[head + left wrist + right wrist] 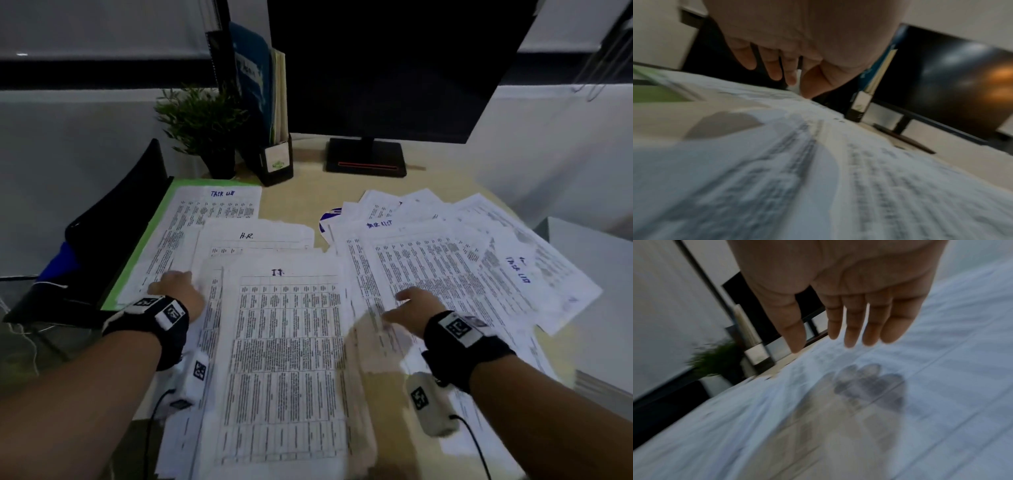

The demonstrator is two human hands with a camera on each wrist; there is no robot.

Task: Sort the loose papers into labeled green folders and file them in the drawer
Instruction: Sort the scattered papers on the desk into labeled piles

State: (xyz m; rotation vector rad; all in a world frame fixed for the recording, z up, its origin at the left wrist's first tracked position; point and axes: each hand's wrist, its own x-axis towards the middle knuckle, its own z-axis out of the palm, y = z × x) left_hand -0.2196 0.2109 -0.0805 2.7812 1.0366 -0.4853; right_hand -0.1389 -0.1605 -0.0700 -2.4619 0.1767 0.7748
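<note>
Papers [284, 359] stacked on tabletop [308, 192], long axis running away from viewer, headings far. Green folder [137, 246] under left sheets. Left hand [180, 291] on stack edge, grip unclear. Right hand [416, 308] flat, fingers straight, over loose pile [462, 246]. Monitor [394, 68], plant [202, 126] behind.

My head camera looks forward and down from above the desk [301, 192], taking in both wrists, the spread papers [284, 342] and, at the far edge, the monitor [394, 68], file holder [277, 161] and plant [202, 120]. The left wrist camera sits very low over the sheets, facing along the left hand [807, 48] toward monitor and file holder. The right wrist camera rides higher and tilted — past the right hand [849, 296] I get the same plant, file holder and monitor, heavily blurred.
</note>
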